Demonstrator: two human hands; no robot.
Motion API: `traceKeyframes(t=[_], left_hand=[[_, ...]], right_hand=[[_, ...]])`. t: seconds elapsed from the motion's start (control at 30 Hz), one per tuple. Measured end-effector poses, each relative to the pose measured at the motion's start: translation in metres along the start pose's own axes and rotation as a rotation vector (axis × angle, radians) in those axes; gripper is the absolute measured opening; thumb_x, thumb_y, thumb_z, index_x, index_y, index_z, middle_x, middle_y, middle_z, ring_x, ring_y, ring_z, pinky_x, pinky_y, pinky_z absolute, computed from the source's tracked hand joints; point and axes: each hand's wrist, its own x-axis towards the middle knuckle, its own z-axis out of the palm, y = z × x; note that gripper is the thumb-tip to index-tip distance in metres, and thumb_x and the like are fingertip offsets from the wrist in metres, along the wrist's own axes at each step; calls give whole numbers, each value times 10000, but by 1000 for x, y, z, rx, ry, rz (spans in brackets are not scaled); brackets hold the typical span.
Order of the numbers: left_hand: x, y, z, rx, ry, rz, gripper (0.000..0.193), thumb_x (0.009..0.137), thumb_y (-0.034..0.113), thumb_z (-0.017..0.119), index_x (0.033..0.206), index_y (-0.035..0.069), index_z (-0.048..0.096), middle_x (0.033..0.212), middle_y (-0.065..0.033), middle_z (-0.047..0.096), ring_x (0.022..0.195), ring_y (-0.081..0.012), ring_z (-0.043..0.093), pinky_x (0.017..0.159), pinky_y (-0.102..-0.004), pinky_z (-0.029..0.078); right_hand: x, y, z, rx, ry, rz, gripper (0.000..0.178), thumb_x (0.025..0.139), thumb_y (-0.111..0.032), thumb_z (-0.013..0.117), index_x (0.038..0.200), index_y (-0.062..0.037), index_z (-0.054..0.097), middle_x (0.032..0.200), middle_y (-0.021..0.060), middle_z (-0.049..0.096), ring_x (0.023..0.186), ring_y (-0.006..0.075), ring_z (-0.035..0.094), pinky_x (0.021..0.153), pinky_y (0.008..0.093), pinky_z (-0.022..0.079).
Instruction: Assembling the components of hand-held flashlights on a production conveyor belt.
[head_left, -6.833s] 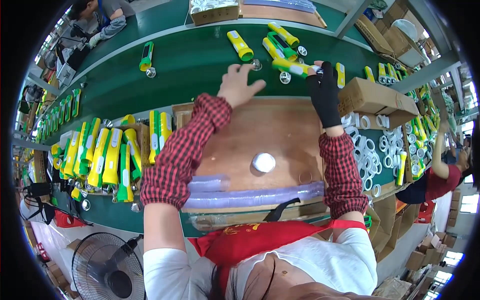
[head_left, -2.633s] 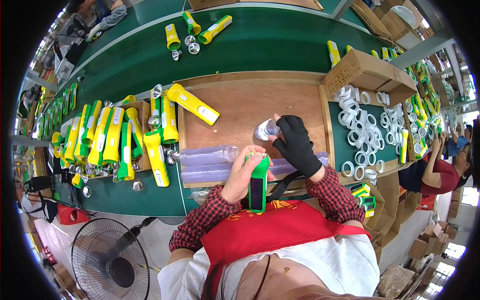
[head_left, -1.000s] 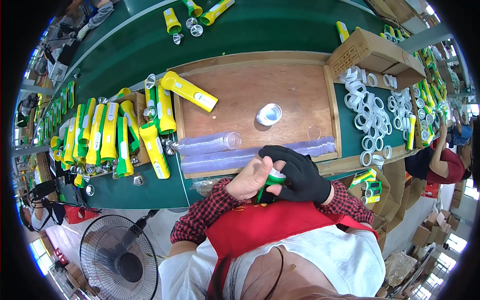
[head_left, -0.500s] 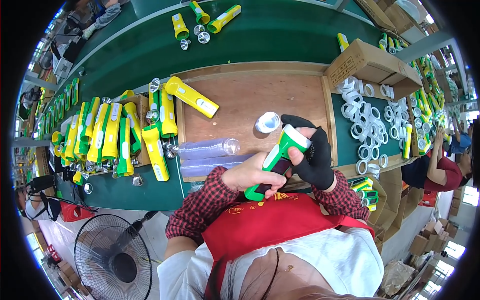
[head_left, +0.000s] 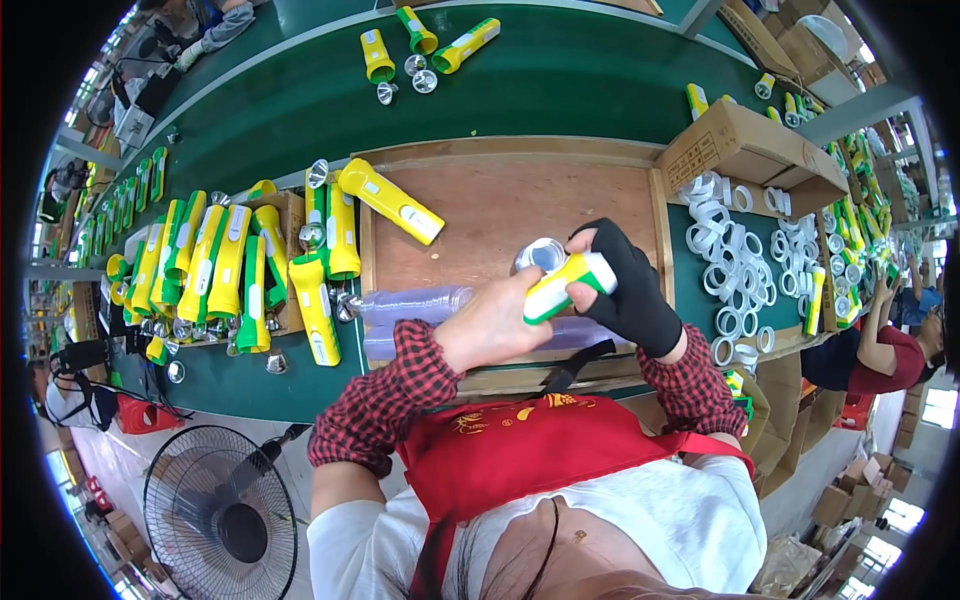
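Observation:
Both of my hands are closed round one yellow-and-green flashlight (head_left: pixel 572 287), tilted over the wooden tray. My bare left hand (head_left: pixel 497 322) grips its lower end. My right hand (head_left: pixel 632 290), in a black fingerless glove, has thumb and fingers round the head end, where a white ring shows. Just behind the flashlight stands a small round cup-like stack of clear discs (head_left: pixel 541 253), partly hidden. Long clear sleeves of stacked discs (head_left: pixel 415 303) lie in the tray beside my left hand. Another yellow flashlight (head_left: pixel 395 203) lies across the tray's far left corner.
The wooden tray (head_left: pixel 470 200) sits on a green bench. Several flashlights (head_left: pixel 205 255) with loose reflectors crowd the left. White rings (head_left: pixel 735 265) spill from a cardboard box (head_left: pixel 730 135) at right. A fan (head_left: pixel 225 515) stands lower left. Another person (head_left: pixel 875 340) is at far right.
Both hands have moved away from my body with the flashlight. It has turned, so its yellow side now faces up, and my right fingers have shifted at the head end.

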Motion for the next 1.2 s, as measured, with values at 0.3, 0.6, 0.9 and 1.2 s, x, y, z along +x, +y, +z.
traceKeyframes(t=[0.3,0.6,0.9,1.2], left_hand=[[50,18,-65,-409,-328,-194,288,800,178,664,962,-8,515,645,-61,599,510,-117,605,446,-245,476],[223,-83,-107,244,834,179,824,724,394,770,1298,-93,436,1185,-300,552,1107,-422,556,961,-425,456],[332,-129,-159,-1302,895,-280,581,903,274,616,1357,5,374,1291,-243,430,1060,-353,572,898,-442,532],[261,-52,-142,-768,843,241,496,851,306,721,1132,-5,454,1020,-103,601,823,-136,592,697,-278,491]], right_hand=[[68,15,-22,197,57,60,442,1027,-392,367,1020,-5,579,874,96,594,842,164,577,766,295,452],[170,130,-50,-385,671,-21,219,986,-246,506,1004,-44,588,855,150,602,821,324,617,700,381,474],[161,245,-72,-607,212,247,445,756,-183,769,1101,-90,503,1097,194,493,1009,402,534,845,425,471],[158,148,-74,-410,472,47,236,914,-254,629,1020,-43,628,1001,160,611,906,296,612,743,361,485]])
